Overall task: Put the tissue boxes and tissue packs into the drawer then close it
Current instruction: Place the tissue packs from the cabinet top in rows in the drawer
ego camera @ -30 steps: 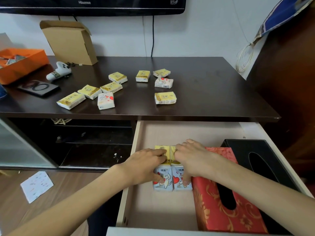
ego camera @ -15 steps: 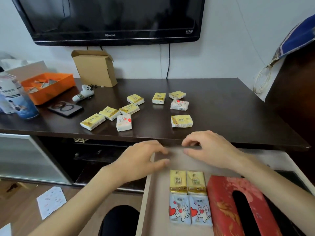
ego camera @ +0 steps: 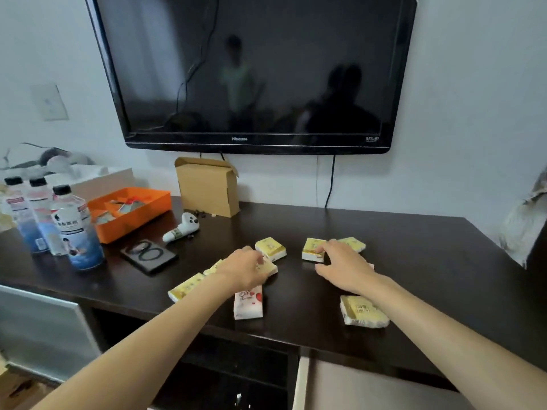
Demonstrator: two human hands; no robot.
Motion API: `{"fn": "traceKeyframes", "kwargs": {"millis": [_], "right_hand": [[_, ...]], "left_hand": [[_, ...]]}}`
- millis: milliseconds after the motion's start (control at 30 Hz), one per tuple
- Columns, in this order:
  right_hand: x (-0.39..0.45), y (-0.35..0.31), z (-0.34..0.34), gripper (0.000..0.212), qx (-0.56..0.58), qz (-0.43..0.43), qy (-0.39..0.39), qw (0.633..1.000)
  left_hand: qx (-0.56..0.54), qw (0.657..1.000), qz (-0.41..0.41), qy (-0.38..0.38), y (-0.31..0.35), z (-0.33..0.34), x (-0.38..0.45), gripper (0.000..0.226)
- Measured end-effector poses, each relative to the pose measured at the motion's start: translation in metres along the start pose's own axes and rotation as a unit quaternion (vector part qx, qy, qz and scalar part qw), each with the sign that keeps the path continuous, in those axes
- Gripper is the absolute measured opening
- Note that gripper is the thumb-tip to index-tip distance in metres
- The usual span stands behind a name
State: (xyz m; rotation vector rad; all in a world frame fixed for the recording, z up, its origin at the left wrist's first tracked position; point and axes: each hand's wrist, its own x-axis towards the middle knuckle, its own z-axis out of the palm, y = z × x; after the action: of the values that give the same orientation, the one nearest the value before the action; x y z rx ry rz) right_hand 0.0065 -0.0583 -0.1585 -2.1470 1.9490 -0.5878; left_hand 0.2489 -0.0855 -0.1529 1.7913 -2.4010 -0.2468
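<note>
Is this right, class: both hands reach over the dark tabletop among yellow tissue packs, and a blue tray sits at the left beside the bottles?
Not quite. The head view shows the tray is orange, not blue. The rest holds: the left hand and right hand reach over the dark tabletop among yellow tissue packs, and the tray sits at the left beside the bottles.
</note>
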Motion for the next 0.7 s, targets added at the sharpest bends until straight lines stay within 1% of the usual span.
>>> {"fn": "traceKeyframes", "kwargs": {"millis": [100, 200, 300, 333, 400, 500, 600, 700], "right_hand": [[0.039, 0.006, 0.011, 0.049, -0.050, 0.000, -0.026, 0.998], [0.068, 0.009, 0.019, 0.065, -0.067, 0.006, -0.044, 0.997], [0.089, 0.012, 0.023, 0.094, -0.099, 0.012, -0.086, 0.991], [0.094, 0.013, 0.024, 0.100, -0.106, 0.019, -0.100, 0.989], [0.098, 0.017, 0.026, 0.103, -0.108, 0.034, -0.110, 0.988], [0.089, 0.024, 0.024, 0.102, -0.084, 0.023, -0.057, 0.995], [0.064, 0.030, 0.012, 0.102, -0.013, -0.009, 0.021, 1.000], [0.028, 0.040, -0.008, 0.100, 0.042, -0.036, 0.074, 0.996]], "left_hand": [[0.021, 0.999, -0.019, -0.037, -0.003, 0.008, 0.018, 0.046], [0.048, 0.998, -0.008, -0.032, -0.002, 0.014, 0.028, 0.044], [0.027, 0.999, 0.009, -0.020, 0.001, 0.017, 0.032, 0.048], [0.017, 1.000, 0.015, -0.019, 0.003, 0.017, 0.032, 0.050], [-0.007, 0.999, 0.021, -0.024, 0.006, 0.018, 0.032, 0.054], [-0.052, 0.998, 0.017, -0.019, 0.011, 0.017, 0.027, 0.057], [-0.085, 0.996, 0.024, 0.023, 0.022, 0.016, 0.018, 0.058], [-0.134, 0.987, 0.046, 0.071, 0.044, 0.016, 0.001, 0.069]]}}
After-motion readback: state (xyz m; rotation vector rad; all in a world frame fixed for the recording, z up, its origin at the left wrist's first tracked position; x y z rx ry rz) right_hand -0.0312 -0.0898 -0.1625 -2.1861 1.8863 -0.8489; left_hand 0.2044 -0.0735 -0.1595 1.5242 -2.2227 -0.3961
